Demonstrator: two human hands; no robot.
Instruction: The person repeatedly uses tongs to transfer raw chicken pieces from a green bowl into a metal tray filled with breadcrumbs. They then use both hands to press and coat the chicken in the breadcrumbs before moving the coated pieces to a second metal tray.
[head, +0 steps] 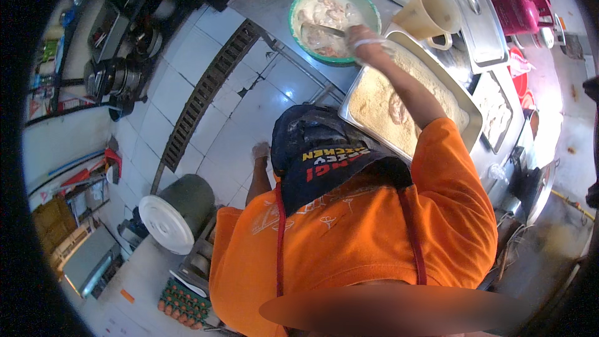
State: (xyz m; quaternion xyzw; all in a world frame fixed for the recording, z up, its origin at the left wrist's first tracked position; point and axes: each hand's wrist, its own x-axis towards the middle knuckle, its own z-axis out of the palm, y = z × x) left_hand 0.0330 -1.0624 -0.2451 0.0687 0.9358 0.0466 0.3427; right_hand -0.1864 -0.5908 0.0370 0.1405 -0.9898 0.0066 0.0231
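My right hand (367, 46), in a clear plastic glove, grips a metal utensil (327, 29), perhaps tongs. The utensil's far end reaches into a green-rimmed basin (294, 9) of raw meat pieces (330, 9) in a pale wet batter. My right forearm crosses over a deep metal tray (345, 111) filled with tan breading crumbs (369, 93). On the crumbs lies a piece of meat (398, 108), partly behind my forearm. Low at my side hangs my left hand (260, 150), also gloved and away from the worktable; its fingers are too blurred to read.
A beige plastic pitcher (428, 14) stands behind the tray, near a steel lid (477, 23). Farther right are a shallow tray of pale coated pieces (497, 114) and pink gas cylinders (514, 7). A drain grate (210, 89), a lidded bin (166, 224) and eggs (182, 306) are on my left.
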